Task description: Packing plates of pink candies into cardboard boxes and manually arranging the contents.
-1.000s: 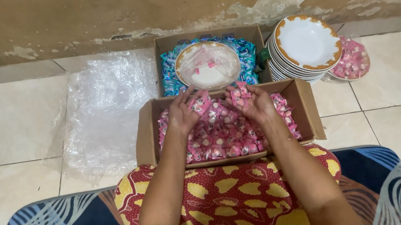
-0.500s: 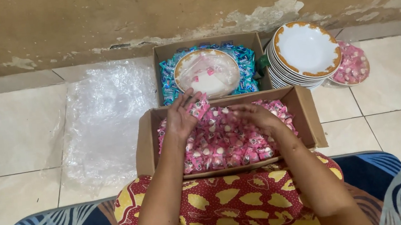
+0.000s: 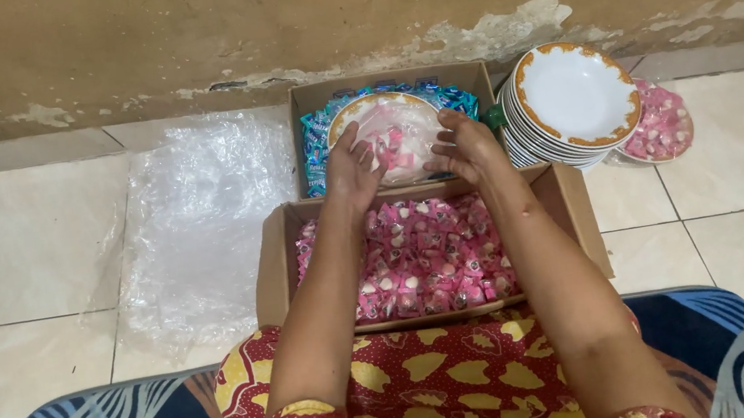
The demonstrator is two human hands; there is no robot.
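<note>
A cardboard box (image 3: 274,267) in front of my knees is full of pink wrapped candies (image 3: 424,259). Behind it a second box (image 3: 395,82) holds blue wrapped candies (image 3: 317,150), and a white gold-rimmed plate (image 3: 400,126) rests on them with some pink candies on it. My left hand (image 3: 352,166) is over the plate's near left edge with a few pink candies at its fingers. At the plate's near right edge hovers my right hand (image 3: 465,144), fingers spread, with nothing visible in it.
A stack of white gold-rimmed plates (image 3: 570,102) stands right of the far box. Beside the stack sits a plate of pink candies (image 3: 662,127). A crumpled clear plastic sheet (image 3: 196,220) lies on the tiled floor at left. A stained wall (image 3: 184,34) runs behind.
Both hands have lifted out of the near box of pink candies and moved forward to the plate on the far box.
</note>
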